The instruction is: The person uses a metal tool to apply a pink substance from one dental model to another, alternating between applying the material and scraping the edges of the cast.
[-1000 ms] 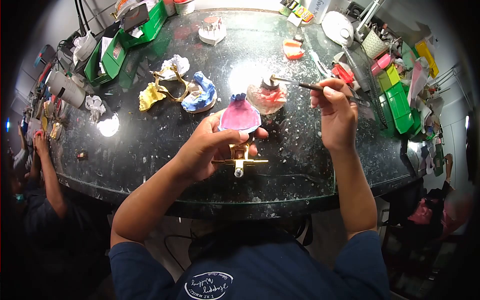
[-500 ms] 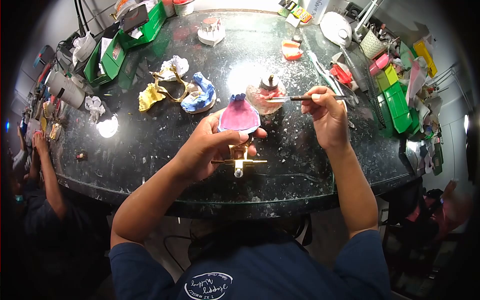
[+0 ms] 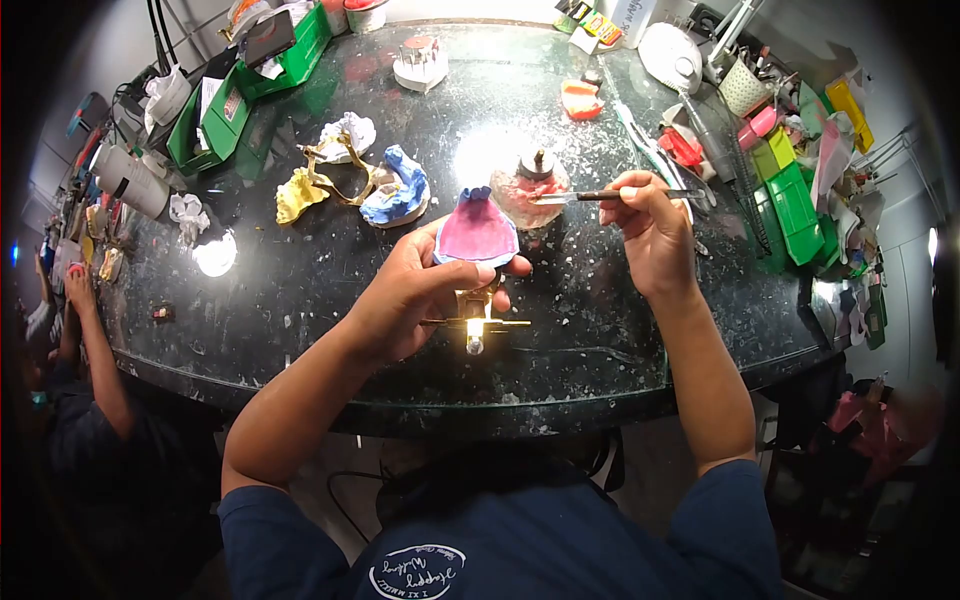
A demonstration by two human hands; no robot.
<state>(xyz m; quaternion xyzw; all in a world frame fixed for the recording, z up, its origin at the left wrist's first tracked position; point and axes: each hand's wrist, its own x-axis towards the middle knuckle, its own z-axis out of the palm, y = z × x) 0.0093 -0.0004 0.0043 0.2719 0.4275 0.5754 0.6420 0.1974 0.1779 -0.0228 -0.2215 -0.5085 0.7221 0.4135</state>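
Observation:
My left hand is closed around a dental cast with a pink wax surface and a blue rim, its thumb lying along the near edge. Below the cast, a brass articulator sticks out toward me, partly hidden by the fingers. Between the thumb and fingers of my right hand, a wax knife points left, roughly level. Its metal tip overlaps a round glass burner with a metal cap, streaked with pink, just behind the cast.
Another brass articulator with blue, yellow and white casts lies left of the burner. Farther back are a white cast and an orange-red piece. Green bins line the left. A handpiece lies right. Another person's hand is far left.
Both hands hold nearly the same pose. The articulator's near end has shifted slightly left and catches more light. A person in the right background has moved.

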